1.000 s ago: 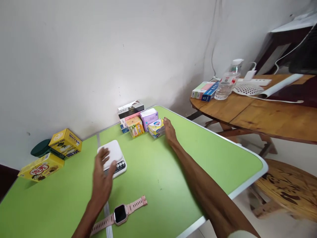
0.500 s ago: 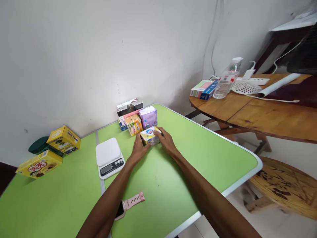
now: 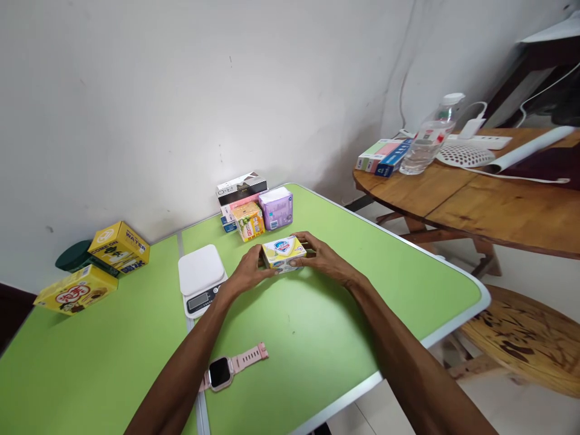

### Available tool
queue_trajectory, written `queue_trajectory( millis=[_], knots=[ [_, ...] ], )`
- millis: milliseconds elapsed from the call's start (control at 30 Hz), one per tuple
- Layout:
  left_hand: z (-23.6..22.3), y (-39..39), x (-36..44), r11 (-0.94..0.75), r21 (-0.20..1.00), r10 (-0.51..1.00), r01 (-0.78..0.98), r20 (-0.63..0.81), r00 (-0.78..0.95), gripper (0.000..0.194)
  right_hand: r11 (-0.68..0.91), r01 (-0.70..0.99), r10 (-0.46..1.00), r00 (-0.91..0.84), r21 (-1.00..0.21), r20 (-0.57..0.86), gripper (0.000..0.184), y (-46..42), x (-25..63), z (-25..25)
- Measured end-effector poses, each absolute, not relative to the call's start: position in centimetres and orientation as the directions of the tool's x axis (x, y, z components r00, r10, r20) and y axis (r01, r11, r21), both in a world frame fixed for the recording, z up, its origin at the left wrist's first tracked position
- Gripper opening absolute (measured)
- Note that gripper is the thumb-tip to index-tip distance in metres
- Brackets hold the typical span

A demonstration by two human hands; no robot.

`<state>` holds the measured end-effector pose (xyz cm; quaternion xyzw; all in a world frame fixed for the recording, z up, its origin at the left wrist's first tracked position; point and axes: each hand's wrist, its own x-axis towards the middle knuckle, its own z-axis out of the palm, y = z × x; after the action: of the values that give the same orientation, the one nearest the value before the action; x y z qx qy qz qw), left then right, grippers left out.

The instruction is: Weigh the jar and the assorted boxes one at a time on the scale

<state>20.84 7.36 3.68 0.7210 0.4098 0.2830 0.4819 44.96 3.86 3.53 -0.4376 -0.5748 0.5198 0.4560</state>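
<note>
A small yellow soap box point(image 3: 283, 252) is held between both my hands just above the green table point(image 3: 317, 326). My left hand point(image 3: 247, 275) grips its left end and my right hand point(image 3: 324, 260) grips its right end, fingers closed on it. A white kitchen scale point(image 3: 200, 285) stands just left of my left hand. A pink smartwatch point(image 3: 231, 370) lies on the table under my left forearm.
Behind the soap box stand a purple box point(image 3: 277, 207), a yellow-orange carton point(image 3: 248, 221) and a black-and-white box point(image 3: 240, 187). Two yellow boxes point(image 3: 97, 266) and a dark green lid sit far left. A wooden table point(image 3: 480, 193) with a water bottle point(image 3: 428, 136) is on the right.
My left hand left the scale and joined my right hand on the soap box. Both hands have drawn the box away from the row of boxes, toward me.
</note>
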Motion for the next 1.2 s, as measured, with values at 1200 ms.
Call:
queue_trajectory(
  millis=[1200],
  knots=[
    [8.3,5.0,-1.3,-0.228,0.77,0.97,0.596,0.13,0.203,0.061,0.387,0.227,0.844,-0.477,-0.894,0.244,0.069,9.6,24.1,6.0]
  ],
)
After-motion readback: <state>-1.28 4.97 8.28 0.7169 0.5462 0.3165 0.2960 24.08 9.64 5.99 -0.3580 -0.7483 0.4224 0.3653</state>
